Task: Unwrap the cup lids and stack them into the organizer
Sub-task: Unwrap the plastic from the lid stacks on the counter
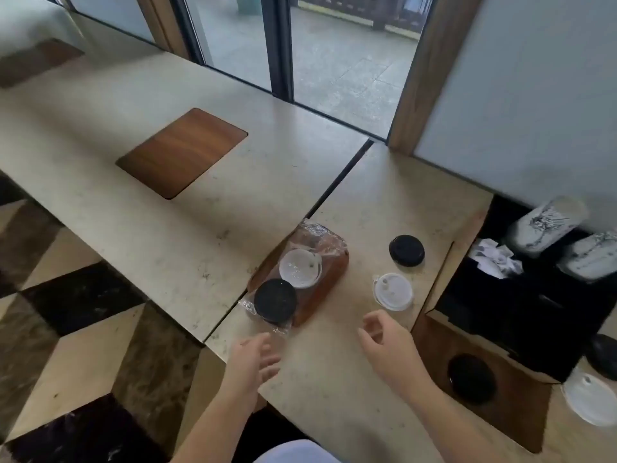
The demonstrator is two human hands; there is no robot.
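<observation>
Pale stone counter (334, 379) by a glass door, inset wooden panel (182, 152) further along. Landmark: wrapped black lid stack (275, 300), lying in clear film on a second wood inset; wrapped white lid stack (299, 268) touching it on the far side. Loose white lid (393, 291) and loose black lid (406, 250) well to its right; organizer (480, 379) beyond those, round hole dark. Left hand (255, 357) just short of the stack, fingers spread, holding nothing. Right hand (387, 339) loosely curled, also empty. Best approach, probably: pin the stack with one hand, pinch loose film at the near end, peel away. Organizer contents too dark to read; film seam not discernible.
</observation>
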